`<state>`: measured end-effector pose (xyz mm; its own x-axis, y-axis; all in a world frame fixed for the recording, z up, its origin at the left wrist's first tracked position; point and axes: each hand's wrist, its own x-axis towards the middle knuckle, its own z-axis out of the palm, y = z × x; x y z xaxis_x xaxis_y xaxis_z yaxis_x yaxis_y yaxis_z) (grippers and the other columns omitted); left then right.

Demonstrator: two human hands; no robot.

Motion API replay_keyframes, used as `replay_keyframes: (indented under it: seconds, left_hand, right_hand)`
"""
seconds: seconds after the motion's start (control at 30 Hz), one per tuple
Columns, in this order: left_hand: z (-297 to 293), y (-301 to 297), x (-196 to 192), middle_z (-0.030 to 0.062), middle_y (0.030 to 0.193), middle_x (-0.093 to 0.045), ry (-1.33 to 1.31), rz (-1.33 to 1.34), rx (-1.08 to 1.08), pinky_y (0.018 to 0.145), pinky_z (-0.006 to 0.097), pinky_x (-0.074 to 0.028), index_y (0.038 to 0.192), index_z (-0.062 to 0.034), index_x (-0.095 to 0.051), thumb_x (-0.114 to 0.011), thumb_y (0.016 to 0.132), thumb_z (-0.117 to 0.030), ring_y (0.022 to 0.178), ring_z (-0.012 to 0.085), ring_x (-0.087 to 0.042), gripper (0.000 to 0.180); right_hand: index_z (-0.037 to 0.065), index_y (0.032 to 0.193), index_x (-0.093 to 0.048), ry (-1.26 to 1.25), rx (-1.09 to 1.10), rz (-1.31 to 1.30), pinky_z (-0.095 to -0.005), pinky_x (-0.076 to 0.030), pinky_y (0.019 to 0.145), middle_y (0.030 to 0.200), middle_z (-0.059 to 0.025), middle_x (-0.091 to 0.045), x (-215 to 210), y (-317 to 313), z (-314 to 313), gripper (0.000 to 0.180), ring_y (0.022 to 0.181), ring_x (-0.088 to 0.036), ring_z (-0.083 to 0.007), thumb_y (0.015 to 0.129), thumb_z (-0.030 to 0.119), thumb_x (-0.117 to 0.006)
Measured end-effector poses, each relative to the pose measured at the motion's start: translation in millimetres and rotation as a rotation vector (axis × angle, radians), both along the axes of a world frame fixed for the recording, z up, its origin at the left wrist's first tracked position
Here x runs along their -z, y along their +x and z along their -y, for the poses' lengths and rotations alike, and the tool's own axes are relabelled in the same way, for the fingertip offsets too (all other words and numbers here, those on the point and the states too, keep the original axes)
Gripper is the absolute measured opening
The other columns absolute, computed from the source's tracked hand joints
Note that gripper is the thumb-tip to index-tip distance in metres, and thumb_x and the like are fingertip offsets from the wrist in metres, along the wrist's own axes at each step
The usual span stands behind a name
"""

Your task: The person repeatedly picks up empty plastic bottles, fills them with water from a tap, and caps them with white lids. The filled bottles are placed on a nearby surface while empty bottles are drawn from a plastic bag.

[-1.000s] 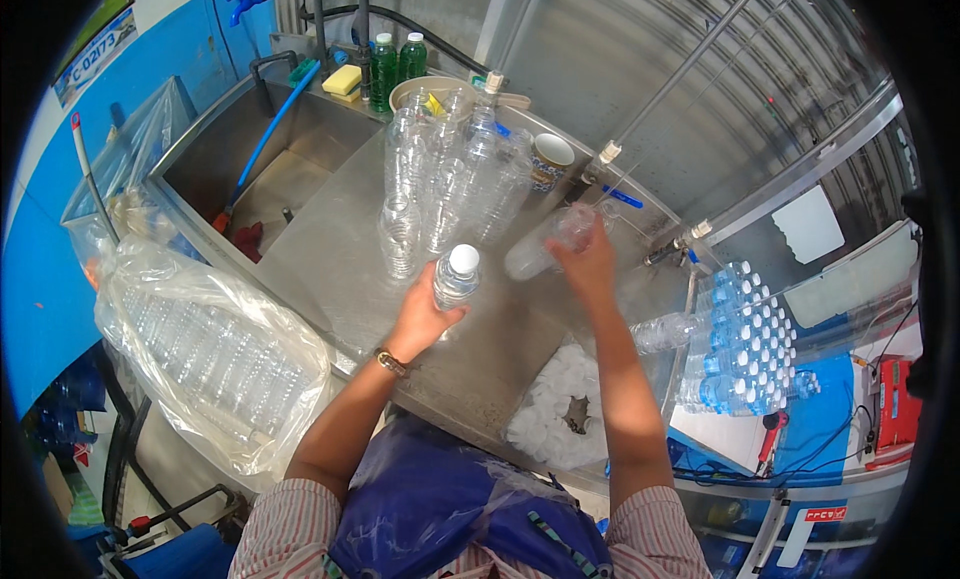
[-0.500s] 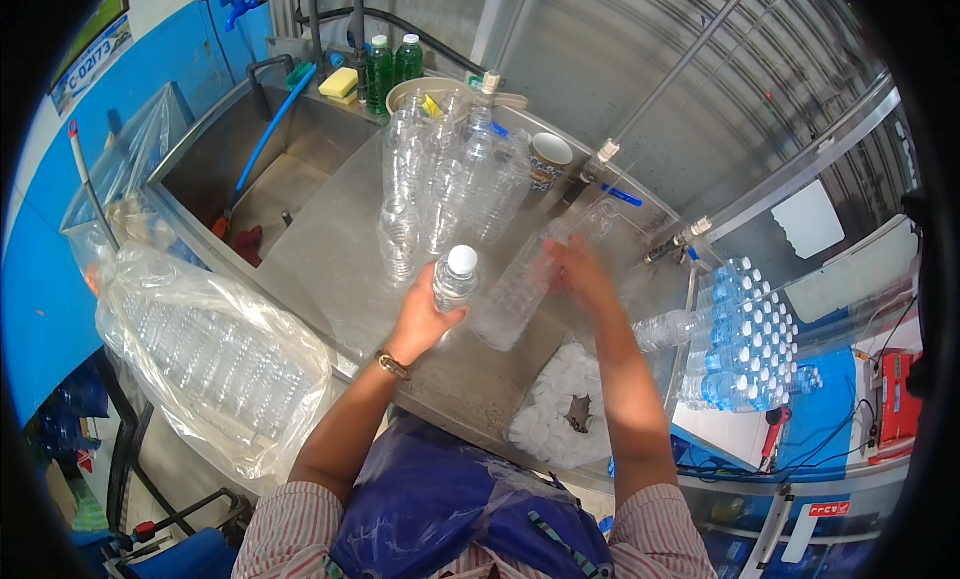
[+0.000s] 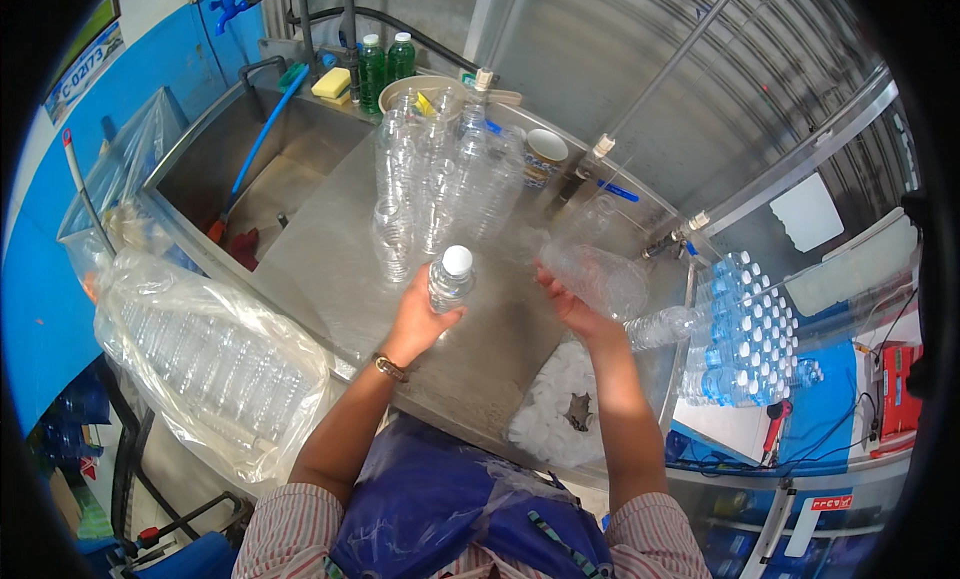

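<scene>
In the head view, the left hand (image 3: 418,319) was wrapped around a small clear bottle with a white cap (image 3: 449,278), holding it upright just above the middle of the steel counter (image 3: 330,269). The right hand (image 3: 566,307) was open, fingers spread, palm against the near end of an empty clear bottle (image 3: 600,277) that lay on its side toward the counter's right edge; whether the fingers had closed on it could not be told. A cluster of empty uncapped bottles (image 3: 430,194) stood upright toward the back of the counter, just beyond the capped bottle. A sink (image 3: 255,174) was sunk into the counter's left end, with a yellow sponge (image 3: 331,83) and two green bottles (image 3: 385,61) at its back corner. A large plastic bag of empty bottles (image 3: 200,364) hung off the near left edge, and packs of filled bottles (image 3: 745,329) stood past the right edge. A heap of white caps (image 3: 560,419) lay at the near right corner. By the look of it, the step in hand was the handling of one finished bottle while the next empty was fetched; that would call for a firm grip on the lying bottle and for standing it up without knocking the cluster.
</scene>
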<state>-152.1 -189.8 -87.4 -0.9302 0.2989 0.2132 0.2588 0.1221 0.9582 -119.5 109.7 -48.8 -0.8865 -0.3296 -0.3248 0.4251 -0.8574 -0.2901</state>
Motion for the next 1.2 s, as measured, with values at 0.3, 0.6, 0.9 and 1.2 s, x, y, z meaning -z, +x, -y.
replay_keyframes:
  seconds: [0.3, 0.6, 0.9, 1.2]
  left_hand:
    - [1, 0, -1, 0.0158, 0.113, -0.063, -0.036, -0.058, -0.017, 0.093, 0.037, -0.048, 0.125, -0.003, -0.051, -0.082, 0.069, -0.008, 0.109, 0.0287, -0.063, 0.064]
    - [3, 3, -4, 0.0172, 0.118, -0.061, -0.032, -0.038, -0.011, 0.095, 0.037, -0.047, 0.129, -0.0016, -0.048, -0.082, 0.069, -0.008, 0.112, 0.0297, -0.061, 0.069]
    - [21, 41, -5, 0.0249, 0.133, -0.052, -0.476, -0.04, -0.146, 0.097, 0.043, -0.047, 0.14, 0.0053, -0.039, -0.075, 0.078, -0.013, 0.117, 0.0404, -0.057, 0.075]
    - [-28, 59, -50, 0.0185, 0.103, -0.069, -0.463, 0.065, 0.697, 0.083, 0.04, -0.053, 0.113, 0.0014, -0.065, -0.068, 0.085, -0.022, 0.093, 0.0325, -0.068, 0.037]
  right_hand:
    - [0.004, 0.138, -0.04, 1.777, 0.253, -0.26, -0.0364, -0.055, 0.07, 0.104, -0.0162, -0.063, -66, 6, 48, 0.067, 0.084, -0.068, -0.0303, 0.085, 0.027, -0.075]
    - [0.004, 0.14, -0.038, 2.219, 0.626, -0.332, -0.0467, -0.046, 0.092, 0.124, -0.023, -0.048, -22, -17, 69, 0.084, 0.112, -0.053, -0.041, 0.073, 0.026, -0.083]
    - [0.008, 0.144, -0.038, 2.244, 0.819, -0.436, -0.0408, -0.045, 0.095, 0.129, -0.0143, -0.047, -28, -6, 18, 0.089, 0.119, -0.049, -0.0306, 0.068, 0.011, -0.084]
    - [0.01, 0.143, -0.043, 2.158, 0.758, -0.411, -0.0398, -0.046, 0.095, 0.129, -0.012, -0.054, -39, -6, -21, 0.08, 0.117, -0.055, -0.0269, 0.074, 0.016, -0.082]
